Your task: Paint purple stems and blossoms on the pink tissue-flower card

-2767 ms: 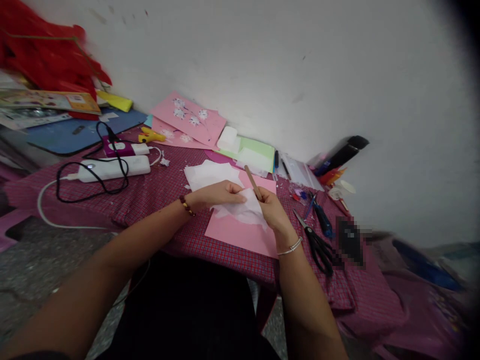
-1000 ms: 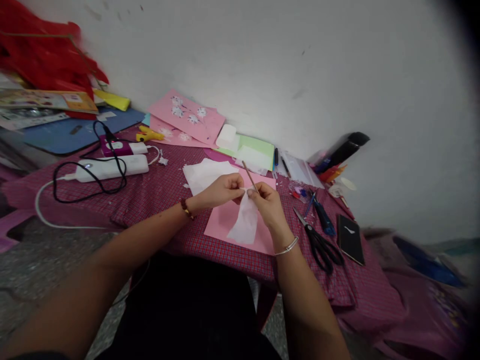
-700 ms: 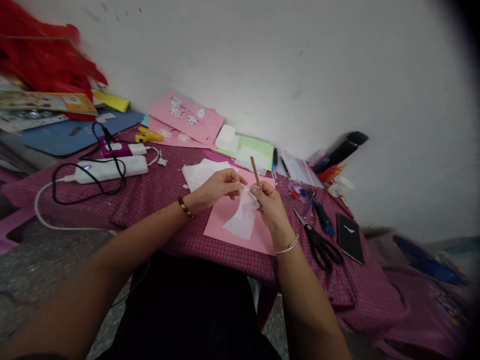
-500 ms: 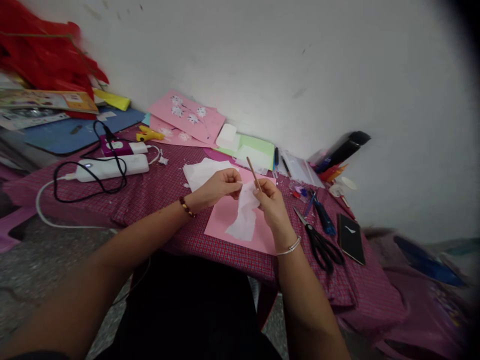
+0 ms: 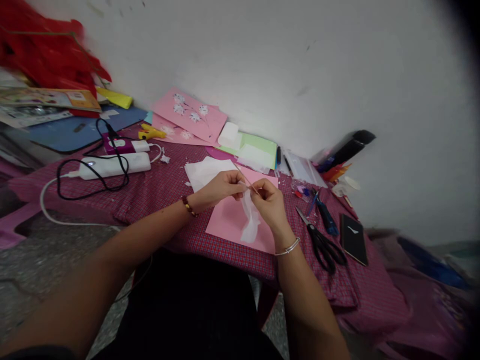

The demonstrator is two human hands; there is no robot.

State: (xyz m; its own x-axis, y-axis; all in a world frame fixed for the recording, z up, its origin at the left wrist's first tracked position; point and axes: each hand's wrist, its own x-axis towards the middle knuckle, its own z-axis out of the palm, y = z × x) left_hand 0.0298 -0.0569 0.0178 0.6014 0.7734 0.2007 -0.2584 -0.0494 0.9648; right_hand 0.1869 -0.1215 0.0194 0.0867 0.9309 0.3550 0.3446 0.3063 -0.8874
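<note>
Between my hands hangs a strip of thin white tissue paper [image 5: 250,220], narrow and twisted over a pink sheet [image 5: 228,220]. My left hand [image 5: 228,185] pinches the strip's upper edge. A slim brown stick [image 5: 244,175] sits in the fingers of my right hand [image 5: 267,197], slanting up and left across the paper's top. Both sets of fingertips nearly meet, and the right fingers also touch the tissue. Sheets of white tissue [image 5: 206,172] lie behind my left hand.
Right of my hands lie black scissors [image 5: 324,247], a blue-handled tool [image 5: 327,219] and a dark phone-like slab [image 5: 353,239]. On the left are a white power strip [image 5: 116,165] and looping black cable. Pink cards with white flowers [image 5: 191,115] rest against the wall.
The stick has tilted from steep to a flatter leftward slant. My hands have drawn closer together, and the hanging tissue has narrowed and turned.
</note>
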